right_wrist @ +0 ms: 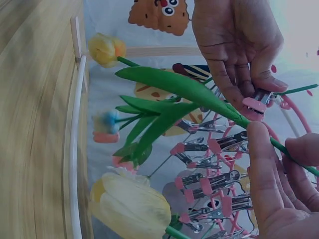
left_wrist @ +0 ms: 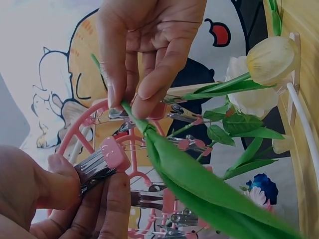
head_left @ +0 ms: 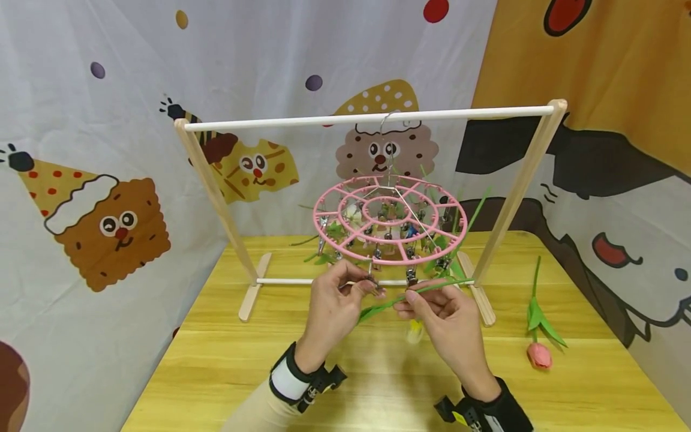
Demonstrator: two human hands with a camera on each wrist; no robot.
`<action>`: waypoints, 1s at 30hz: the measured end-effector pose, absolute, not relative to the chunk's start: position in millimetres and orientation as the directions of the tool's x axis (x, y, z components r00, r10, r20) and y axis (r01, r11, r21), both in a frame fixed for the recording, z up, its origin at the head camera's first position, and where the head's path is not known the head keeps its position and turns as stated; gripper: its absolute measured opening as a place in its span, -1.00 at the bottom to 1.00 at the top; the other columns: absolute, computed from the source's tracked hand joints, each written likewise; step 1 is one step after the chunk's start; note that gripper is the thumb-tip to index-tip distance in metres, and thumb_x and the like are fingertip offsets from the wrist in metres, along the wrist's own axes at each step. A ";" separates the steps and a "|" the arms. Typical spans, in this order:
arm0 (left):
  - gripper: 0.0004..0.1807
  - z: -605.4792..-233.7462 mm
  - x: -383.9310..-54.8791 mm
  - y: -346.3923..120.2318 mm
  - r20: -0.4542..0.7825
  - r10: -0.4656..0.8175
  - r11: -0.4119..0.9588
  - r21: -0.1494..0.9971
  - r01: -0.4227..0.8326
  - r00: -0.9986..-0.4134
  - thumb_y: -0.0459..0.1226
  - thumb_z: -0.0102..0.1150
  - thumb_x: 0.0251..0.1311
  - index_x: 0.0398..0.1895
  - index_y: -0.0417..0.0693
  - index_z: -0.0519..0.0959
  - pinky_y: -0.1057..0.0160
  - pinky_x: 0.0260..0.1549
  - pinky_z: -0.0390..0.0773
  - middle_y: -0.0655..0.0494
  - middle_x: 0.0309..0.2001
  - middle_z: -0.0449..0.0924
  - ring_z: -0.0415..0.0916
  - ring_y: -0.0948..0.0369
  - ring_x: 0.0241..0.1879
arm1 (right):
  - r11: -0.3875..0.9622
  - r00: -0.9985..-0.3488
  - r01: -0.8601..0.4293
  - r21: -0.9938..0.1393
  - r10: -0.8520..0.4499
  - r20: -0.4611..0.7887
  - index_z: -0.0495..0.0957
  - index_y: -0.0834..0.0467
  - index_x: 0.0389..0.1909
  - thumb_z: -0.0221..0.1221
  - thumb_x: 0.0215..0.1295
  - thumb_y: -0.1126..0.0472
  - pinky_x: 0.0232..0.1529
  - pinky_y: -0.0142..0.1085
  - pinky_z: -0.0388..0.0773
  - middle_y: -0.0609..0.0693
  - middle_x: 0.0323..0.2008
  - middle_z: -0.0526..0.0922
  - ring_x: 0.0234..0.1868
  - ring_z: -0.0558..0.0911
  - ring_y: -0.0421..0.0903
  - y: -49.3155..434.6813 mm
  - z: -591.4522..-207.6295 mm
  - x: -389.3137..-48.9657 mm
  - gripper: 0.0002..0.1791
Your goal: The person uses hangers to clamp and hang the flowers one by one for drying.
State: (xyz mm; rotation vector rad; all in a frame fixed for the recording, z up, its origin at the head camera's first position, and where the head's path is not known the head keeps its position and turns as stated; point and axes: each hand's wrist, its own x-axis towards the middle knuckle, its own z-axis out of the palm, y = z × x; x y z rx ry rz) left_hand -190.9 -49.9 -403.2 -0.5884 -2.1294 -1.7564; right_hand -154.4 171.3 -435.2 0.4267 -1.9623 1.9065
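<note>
My left hand (head_left: 335,312) squeezes a metal clip (left_wrist: 97,167) with pink tips, between thumb and fingers, at the near rim of a round pink clip hanger (head_left: 356,257). Just right of it, my right hand (head_left: 450,321) pinches the thin green stem (right_wrist: 279,145) of an artificial flower. A long green leaf (left_wrist: 194,174) runs from this stem, past the clip. In the right wrist view, the stem crosses close beside the clip's pink tips. The bloom end is hidden behind my left hand in the head view.
The hanger hooks over a white rod (head_left: 281,121) on a wooden stand (head_left: 520,174). Several clips and artificial flowers hang from it, among them a pale yellow tulip (left_wrist: 273,59) and a blue flower (left_wrist: 264,186). One pink tulip (head_left: 540,355) lies on the table (head_left: 599,384) at right.
</note>
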 end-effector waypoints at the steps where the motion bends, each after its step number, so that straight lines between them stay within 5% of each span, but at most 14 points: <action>1: -0.88 -403.0 -190.7 -49.4 0.491 0.107 0.154 0.851 0.502 -0.865 -0.52 0.39 0.54 -0.16 -0.15 0.76 0.32 -0.27 0.83 -0.10 -0.17 0.92 0.94 0.03 -0.16 | 0.065 -0.882 -0.467 -0.882 0.045 0.470 0.74 0.38 0.14 0.37 0.66 0.41 -0.13 -0.04 0.94 0.20 -0.20 0.95 -0.26 0.97 0.01 171.3 -435.4 -154.3 -0.83; 13: -0.78 -400.9 -189.8 -45.1 0.490 0.092 0.133 0.856 0.499 -0.867 -0.65 0.28 0.43 -0.20 -0.21 0.77 0.32 -0.20 0.87 -0.14 -0.23 0.91 0.93 0.06 -0.19 | 0.070 -0.847 -0.527 -0.847 0.038 0.531 0.79 0.42 0.09 0.38 0.60 0.50 -0.12 -0.14 0.94 -0.05 -0.10 0.93 -0.21 0.97 -0.11 171.6 -437.1 -156.7 -0.84; 21: -0.75 -402.7 -189.0 -42.1 0.492 0.113 0.143 0.852 0.504 -0.863 -0.66 0.24 0.43 -0.17 -0.20 0.77 0.29 -0.30 0.85 -0.14 -0.19 0.90 0.90 0.09 -0.19 | 0.152 -0.834 -0.535 -0.831 0.064 0.548 0.87 0.30 0.04 0.44 0.53 0.50 -0.17 -0.27 0.92 0.25 -0.19 0.94 -0.26 0.95 -0.17 170.8 -437.4 -156.3 -0.82; 30: -0.76 -404.8 -189.1 -37.7 0.477 0.109 0.149 0.859 0.489 -0.872 -0.66 0.28 0.41 -0.20 -0.19 0.78 0.40 -0.32 0.77 -0.12 -0.20 0.91 0.89 0.15 -0.20 | 0.141 -0.829 -0.546 -0.826 0.047 0.557 0.88 0.24 0.05 0.45 0.53 0.49 -0.15 -0.29 0.92 0.19 -0.19 0.96 -0.21 0.95 -0.18 171.3 -436.0 -155.2 -0.80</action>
